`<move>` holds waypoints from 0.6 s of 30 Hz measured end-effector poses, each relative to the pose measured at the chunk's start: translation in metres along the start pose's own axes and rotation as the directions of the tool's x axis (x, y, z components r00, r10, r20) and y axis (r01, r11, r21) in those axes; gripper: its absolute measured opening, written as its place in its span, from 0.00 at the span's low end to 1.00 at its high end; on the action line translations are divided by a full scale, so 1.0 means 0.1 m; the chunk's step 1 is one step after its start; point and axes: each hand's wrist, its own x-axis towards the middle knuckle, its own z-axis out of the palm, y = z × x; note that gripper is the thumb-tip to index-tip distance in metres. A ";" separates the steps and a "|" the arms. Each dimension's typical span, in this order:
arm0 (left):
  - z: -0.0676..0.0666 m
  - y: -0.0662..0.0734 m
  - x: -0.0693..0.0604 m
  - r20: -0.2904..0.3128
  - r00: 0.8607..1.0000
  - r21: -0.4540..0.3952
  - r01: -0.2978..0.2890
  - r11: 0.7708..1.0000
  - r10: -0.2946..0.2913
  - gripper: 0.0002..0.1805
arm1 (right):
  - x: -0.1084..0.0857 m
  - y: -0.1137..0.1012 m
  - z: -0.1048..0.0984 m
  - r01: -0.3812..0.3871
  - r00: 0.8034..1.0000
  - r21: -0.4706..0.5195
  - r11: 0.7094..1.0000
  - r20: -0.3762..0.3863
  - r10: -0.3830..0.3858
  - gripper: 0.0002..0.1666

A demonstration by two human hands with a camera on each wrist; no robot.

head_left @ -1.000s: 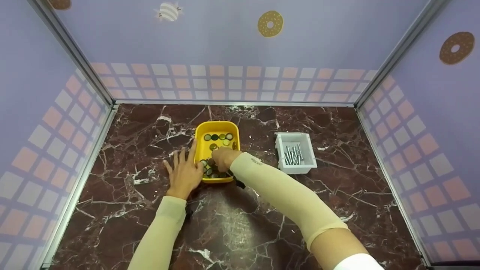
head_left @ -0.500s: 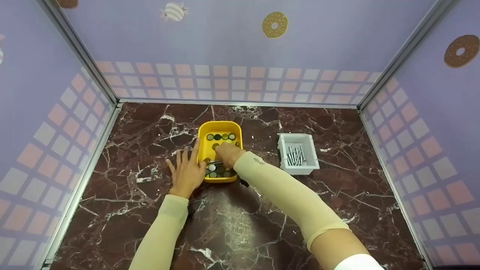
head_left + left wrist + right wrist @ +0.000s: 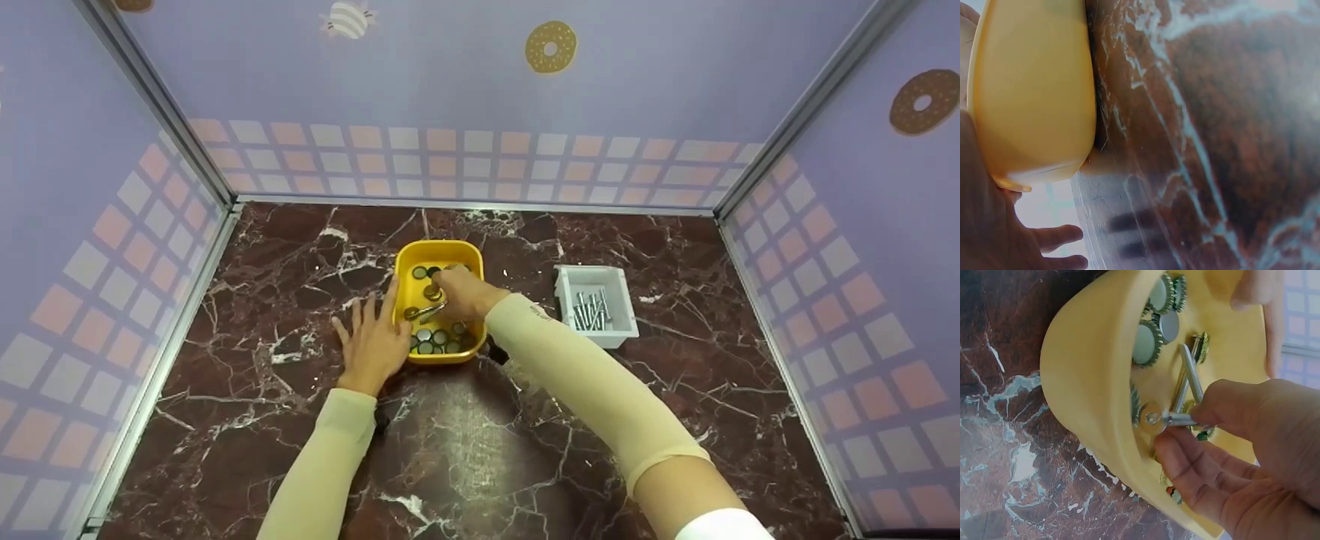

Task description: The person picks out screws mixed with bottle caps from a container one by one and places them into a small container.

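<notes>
In the yellow bin, my right hand is low among ridged bottle caps. Its thumb and fingers pinch a silver bolt whose round head faces the near wall in the right wrist view. Two more metal shanks cross beside the fingertips; whether the hand holds them too I cannot tell. My left hand lies at the bin's left side, thumb over the rim and the other fingers spread outside it. Several caps lie at the near end, others at the far end, partly hidden by the right hand.
To the right stands a white box holding several silver bolts. Both sit on a dark red marbled surface. Patterned panels enclose it at the back and on both sides.
My right hand has moved from the near part of the bin toward its far right, uncovering caps at the near end. Metal shanks now show by its fingertips. The left hand keeps its place.
</notes>
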 end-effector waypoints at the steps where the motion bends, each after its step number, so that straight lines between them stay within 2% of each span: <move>1: 0.00 0.00 0.00 -0.001 1.000 -0.001 0.001 1.000 -0.001 0.45 | -0.10 -0.08 -0.10 0.006 1.000 0.025 1.000 0.001 -0.006 0.33; 6: 0.00 0.01 0.00 0.009 1.000 -0.005 0.005 1.000 -0.005 0.45 | -0.17 -0.01 -0.18 0.038 0.999 0.084 0.996 -0.027 -0.036 0.31; 12: 0.00 0.01 0.01 0.024 1.000 -0.008 0.006 1.000 -0.005 0.46 | -0.27 0.05 -0.25 0.034 0.998 0.134 0.990 -0.050 -0.027 0.29; 18: -0.01 0.01 -0.01 0.012 1.000 -0.018 -0.006 1.000 0.007 0.45 | -0.35 0.10 -0.29 0.075 0.993 0.170 0.983 -0.102 -0.058 0.20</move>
